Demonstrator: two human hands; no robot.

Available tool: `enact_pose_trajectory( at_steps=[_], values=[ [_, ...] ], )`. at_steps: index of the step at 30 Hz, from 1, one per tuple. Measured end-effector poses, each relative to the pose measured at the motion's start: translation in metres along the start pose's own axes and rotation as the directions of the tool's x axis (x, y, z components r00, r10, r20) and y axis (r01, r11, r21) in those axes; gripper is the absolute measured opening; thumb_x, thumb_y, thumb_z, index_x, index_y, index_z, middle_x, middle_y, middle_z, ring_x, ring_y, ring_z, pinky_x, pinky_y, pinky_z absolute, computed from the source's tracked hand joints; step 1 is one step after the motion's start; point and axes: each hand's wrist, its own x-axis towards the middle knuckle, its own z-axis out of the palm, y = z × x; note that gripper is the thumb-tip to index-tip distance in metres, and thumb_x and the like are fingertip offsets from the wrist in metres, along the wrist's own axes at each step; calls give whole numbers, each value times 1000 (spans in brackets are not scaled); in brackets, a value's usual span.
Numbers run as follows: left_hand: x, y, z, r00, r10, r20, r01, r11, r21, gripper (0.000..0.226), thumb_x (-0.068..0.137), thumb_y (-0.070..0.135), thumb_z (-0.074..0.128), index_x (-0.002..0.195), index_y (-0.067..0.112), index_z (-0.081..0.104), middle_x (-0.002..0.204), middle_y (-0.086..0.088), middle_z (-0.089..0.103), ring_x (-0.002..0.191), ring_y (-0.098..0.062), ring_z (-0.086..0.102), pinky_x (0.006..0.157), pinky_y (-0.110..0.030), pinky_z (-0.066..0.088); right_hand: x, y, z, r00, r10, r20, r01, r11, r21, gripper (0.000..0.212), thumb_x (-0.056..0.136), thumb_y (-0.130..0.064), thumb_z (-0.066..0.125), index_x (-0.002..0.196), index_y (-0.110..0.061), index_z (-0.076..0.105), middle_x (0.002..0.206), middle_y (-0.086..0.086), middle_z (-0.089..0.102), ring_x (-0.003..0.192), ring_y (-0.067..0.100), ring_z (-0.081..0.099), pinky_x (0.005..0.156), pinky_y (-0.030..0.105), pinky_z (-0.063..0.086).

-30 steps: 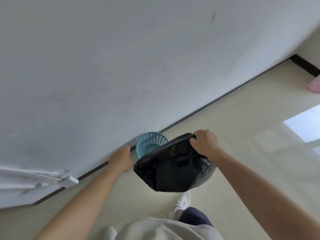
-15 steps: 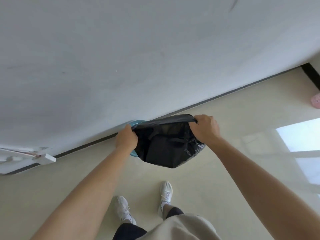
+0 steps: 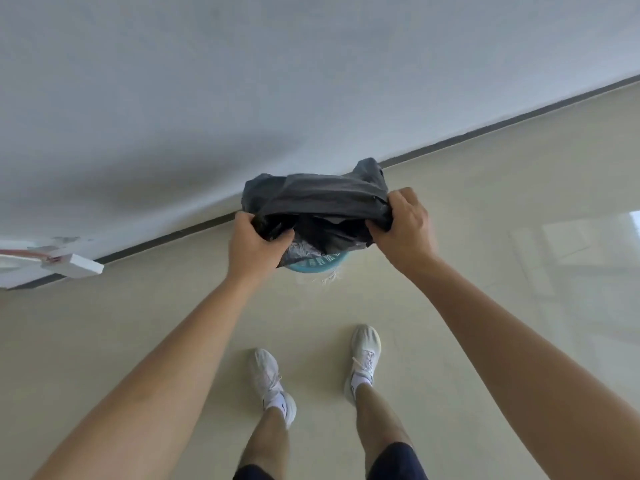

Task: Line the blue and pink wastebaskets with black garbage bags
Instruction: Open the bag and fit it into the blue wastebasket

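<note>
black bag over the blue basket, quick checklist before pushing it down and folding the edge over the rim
1. Left hand gripping the black bag: ok.
2. Right hand gripping the bag's other side: ok.
3. Bag positioned over the blue wastebasket: ok, only a strip of rim shows below it.
4. Bag mouth spread open: cannot tell, the plastic is bunched.
5. Bag edge folded over the rim: not ok, the near rim is bare.
6. Basket upright on the floor: cannot tell, mostly hidden.
</note>
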Motion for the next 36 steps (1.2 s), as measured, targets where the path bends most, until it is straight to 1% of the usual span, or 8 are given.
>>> enact_pose_trajectory(
  at_steps=[7,12,16,22,26,30,34,36],
  values=[
    [44,-99,52,949,-215,-232,210,977,-43,38,77,7,56,112,18,44,104,-3,54,88,-31,59,73,-39,50,20,41,79,996,87,-30,-86,995,41,42,69,-7,56,105,-27,48,108,-1,49,71,24,52,55,33,41],
    [83,-140,77,972,-230,52,229,973,29,62,70,3,39,125,28,51,119,-6,58,101,-32,59,89,-45,52,43,68,140,949,233,211,-222,972,-76,57,78,-7,44,132,-25,46,126,11,44,93,30,52,77,37,45],
    [124,-166,112,944,-215,250,220,975,8,53,78,0,39,121,25,56,107,-4,63,107,-33,58,83,-37,50,64,90,215,869,201,453,-201,978,-48,55,85,-7,43,139,-11,40,126,22,50,116,42,48,89,37,41],
    [196,-195,177,912,-116,394,77,991,114,54,88,2,44,139,19,44,130,-7,57,110,-28,55,91,-33,47,100,113,307,839,54,542,-25,998,-61,59,89,-2,44,146,-3,28,137,23,40,121,38,41,94,28,32],
    [242,-213,209,881,-129,454,-259,672,694,38,92,5,33,125,-11,44,130,-31,41,119,-42,38,100,-40,35,138,139,357,823,28,568,101,976,-194,52,91,-1,39,142,6,30,134,27,42,114,37,47,87,33,41],
    [270,-228,220,783,-90,615,-555,345,757,26,89,1,36,73,9,54,81,-19,52,78,-27,52,59,-28,37,168,152,387,775,49,630,183,937,-299,39,95,-5,40,133,3,40,118,20,55,89,29,50,70,29,37],
    [269,-236,220,732,-137,667,-620,270,736,30,89,1,38,61,11,41,67,-4,44,57,-16,38,47,-25,31,173,145,403,640,194,743,274,846,-457,24,101,-9,33,93,-4,56,96,11,52,72,20,48,59,27,41],
    [261,-245,218,726,-131,675,-612,324,721,21,88,1,41,69,9,42,70,-4,44,57,-15,38,46,-24,32,171,141,410,543,262,798,337,802,-493,33,102,-10,31,120,0,57,122,18,57,102,32,57,83,38,49]
  ],
)
